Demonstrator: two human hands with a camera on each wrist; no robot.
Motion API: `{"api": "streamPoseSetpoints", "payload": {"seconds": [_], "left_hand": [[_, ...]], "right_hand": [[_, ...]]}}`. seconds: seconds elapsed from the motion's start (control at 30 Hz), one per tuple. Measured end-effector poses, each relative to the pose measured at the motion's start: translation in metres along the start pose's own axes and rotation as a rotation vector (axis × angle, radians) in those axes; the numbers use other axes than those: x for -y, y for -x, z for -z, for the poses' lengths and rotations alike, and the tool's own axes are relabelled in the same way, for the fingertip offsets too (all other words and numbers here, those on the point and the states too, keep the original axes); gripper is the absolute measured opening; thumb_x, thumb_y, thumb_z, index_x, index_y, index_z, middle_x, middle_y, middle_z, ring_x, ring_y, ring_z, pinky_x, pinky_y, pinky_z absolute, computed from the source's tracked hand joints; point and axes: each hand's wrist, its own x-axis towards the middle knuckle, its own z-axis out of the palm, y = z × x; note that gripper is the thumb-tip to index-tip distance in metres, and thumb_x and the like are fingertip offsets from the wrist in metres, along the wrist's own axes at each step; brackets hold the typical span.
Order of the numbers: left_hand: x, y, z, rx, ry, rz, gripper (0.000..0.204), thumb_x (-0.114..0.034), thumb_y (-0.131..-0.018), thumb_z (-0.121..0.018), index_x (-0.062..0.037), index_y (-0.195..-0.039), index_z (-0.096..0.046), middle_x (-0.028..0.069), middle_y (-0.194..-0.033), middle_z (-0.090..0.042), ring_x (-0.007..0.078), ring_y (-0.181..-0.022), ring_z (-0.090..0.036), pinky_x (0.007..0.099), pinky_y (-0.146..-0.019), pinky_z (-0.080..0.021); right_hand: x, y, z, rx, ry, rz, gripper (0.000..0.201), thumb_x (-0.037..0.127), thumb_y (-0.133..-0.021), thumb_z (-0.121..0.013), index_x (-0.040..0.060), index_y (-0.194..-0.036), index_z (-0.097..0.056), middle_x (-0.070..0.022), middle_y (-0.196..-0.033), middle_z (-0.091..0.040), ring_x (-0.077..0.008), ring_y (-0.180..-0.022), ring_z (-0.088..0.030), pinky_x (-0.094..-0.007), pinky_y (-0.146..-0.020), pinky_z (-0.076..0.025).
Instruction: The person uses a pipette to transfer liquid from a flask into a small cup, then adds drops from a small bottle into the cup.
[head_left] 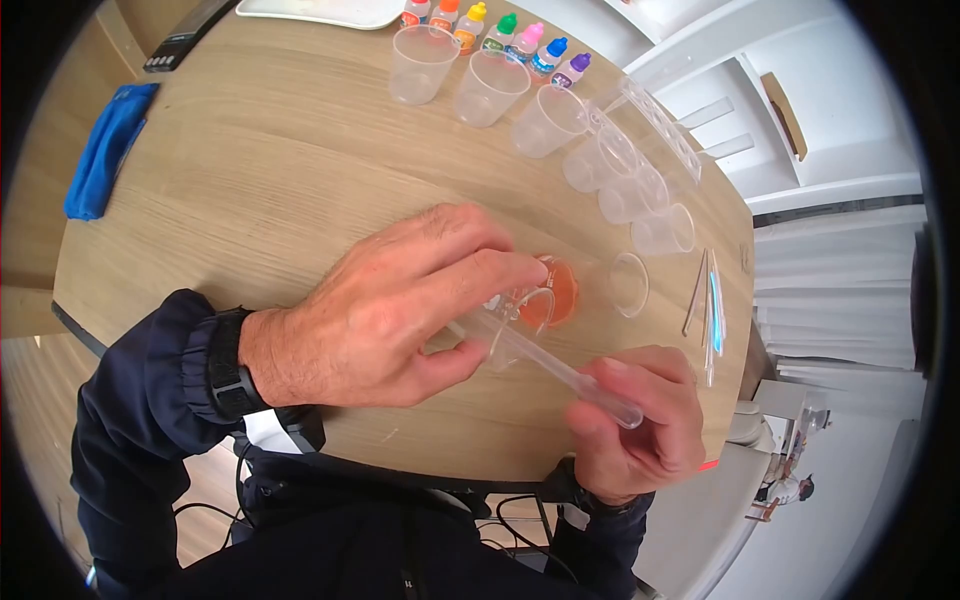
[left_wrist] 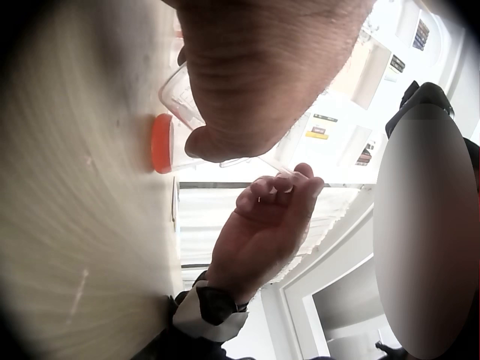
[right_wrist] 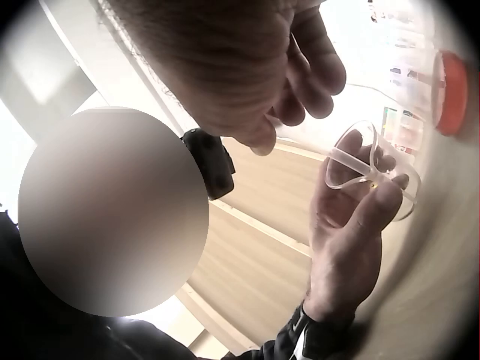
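Nearest the body, the right hand (head_left: 655, 440) pinches the bulb end of a plastic dropper (head_left: 560, 372), which slants up toward the orange cup (head_left: 566, 296). A slightly harder squeeze could puff air or push out any liquid inside; I cannot tell whether the clear tube holds some.

Just left of the orange cup, the left hand (head_left: 385, 310) has its fingers curled round a tilted clear cup (left_wrist: 178, 97), held up off the desk (head_left: 250, 170). The dropper crosses that cup's mouth, its tip hidden, so it could snag the rim or drip outside. More tilt would likely spill whatever the clear cup contains, though its contents are hard to make out.

The orange cup itself stands upright on the desk, close to the left fingertips. A knuckle or the lifted cup could knock it, and its coloured liquid would probably run across the wood.

Just right of the orange cup lies a clear ring (head_left: 646, 290), perhaps a cup's mouth; a sideways elbow or wrist might catch it. Farther right of the orange cup are thin sticks (head_left: 712, 315), which could roll if brushed. Beyond it, light plastic cups (head_left: 600, 160) would tip easily under a careless reach.
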Motion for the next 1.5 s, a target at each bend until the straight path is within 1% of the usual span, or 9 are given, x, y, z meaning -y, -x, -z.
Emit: {"api": "streamPoseSetpoints", "payload": {"seconds": [0.1,0.4,0.8,1.0,1.1,1.17,1.27,1.37,1.5], "left_hand": [[0.000,0.000,0.000,0.003,0.006,0.003,0.069,-0.001,-0.073,-0.090,0.0001,-0.138,-0.068,0.0180,-0.125,-0.066,0.0374,-0.110,-0.066,0.0448,-0.092,-0.057],[0.001,0.001,-0.001,0.005,-0.010,-0.004,0.069,-0.001,-0.073,-0.090,-0.0002,-0.138,-0.068,0.0182,-0.125,-0.066,0.0374,-0.110,-0.067,0.0443,-0.092,-0.057],[0.000,0.001,-0.001,0.000,-0.016,-0.006,0.071,-0.001,-0.072,-0.091,-0.0011,-0.140,-0.068,0.0184,-0.125,-0.066,0.0372,-0.109,-0.067,0.0443,-0.090,-0.057],[0.001,0.001,-0.001,-0.004,-0.016,-0.011,0.071,-0.001,-0.072,-0.091,-0.0010,-0.139,-0.068,0.0185,-0.124,-0.066,0.0373,-0.109,-0.067,0.0443,-0.090,-0.057],[0.002,0.002,-0.001,-0.009,-0.021,-0.014,0.071,-0.001,-0.072,-0.090,-0.0007,-0.139,-0.068,0.0184,-0.124,-0.066,0.0373,-0.109,-0.066,0.0443,-0.090,-0.057],[0.002,0.002,-0.001,-0.013,-0.023,-0.010,0.071,-0.001,-0.072,-0.090,-0.0005,-0.139,-0.068,0.0185,-0.125,-0.065,0.0373,-0.109,-0.066,0.0445,-0.091,-0.057],[0.002,0.002,0.000,-0.015,-0.029,0.007,0.070,-0.001,-0.073,-0.090,-0.0001,-0.139,-0.068,0.0187,-0.126,-0.065,0.0374,-0.110,-0.066,0.0447,-0.091,-0.057],[0.004,0.001,-0.001,-0.014,-0.034,0.003,0.069,-0.001,-0.074,-0.090,0.0000,-0.139,-0.067,0.0190,-0.126,-0.064,0.0375,-0.110,-0.066,0.0446,-0.091,-0.056],[0.004,0.001,-0.001,-0.013,-0.030,-0.002,0.069,-0.002,-0.074,-0.090,-0.0002,-0.140,-0.067,0.0192,-0.127,-0.064,0.0376,-0.110,-0.065,0.0444,-0.091,-0.057]], "right_hand": [[0.001,-0.001,-0.002,0.006,0.016,0.010,0.051,0.004,-0.069,-0.104,0.0017,-0.114,-0.080,-0.0129,-0.090,-0.076,-0.0216,-0.073,-0.071,-0.0299,-0.060,-0.052],[-0.002,-0.003,-0.004,0.019,0.025,0.058,0.042,0.004,-0.073,-0.102,0.0031,-0.109,-0.080,-0.0116,-0.085,-0.075,-0.0202,-0.066,-0.069,-0.0287,-0.055,-0.049],[-0.003,-0.002,-0.002,0.017,0.006,0.031,0.050,0.005,-0.070,-0.104,0.0030,-0.113,-0.079,-0.0122,-0.087,-0.076,-0.0202,-0.068,-0.070,-0.0286,-0.057,-0.051],[-0.003,0.000,-0.002,0.017,-0.001,0.009,0.054,0.006,-0.067,-0.105,0.0023,-0.113,-0.079,-0.0133,-0.089,-0.077,-0.0226,-0.073,-0.072,-0.0297,-0.059,-0.053],[-0.004,0.001,0.001,0.005,0.006,0.018,0.050,0.013,-0.073,-0.104,0.0027,-0.114,-0.079,-0.0132,-0.089,-0.078,-0.0231,-0.073,-0.072,-0.0301,-0.059,-0.053],[-0.002,0.005,0.008,-0.152,-0.071,0.006,0.048,0.020,-0.079,-0.102,0.0028,-0.117,-0.077,-0.0124,-0.089,-0.075,-0.0230,-0.072,-0.070,-0.0294,-0.058,-0.052],[-0.005,0.006,0.033,-0.388,-0.188,0.046,0.044,0.033,-0.095,-0.090,0.0014,-0.121,-0.073,-0.0110,-0.085,-0.067,-0.0212,-0.065,-0.063,-0.0286,-0.056,-0.047],[-0.004,-0.002,0.050,-0.570,-0.107,0.092,0.039,0.033,-0.101,-0.082,-0.0010,-0.117,-0.071,-0.0105,-0.084,-0.059,-0.0208,-0.064,-0.059,-0.0284,-0.054,-0.042],[-0.009,-0.002,0.059,-0.571,0.028,-0.005,0.036,0.033,-0.103,-0.079,-0.0015,-0.110,-0.069,-0.0115,-0.079,-0.058,-0.0207,-0.066,-0.057,-0.0288,-0.053,-0.039]]}}
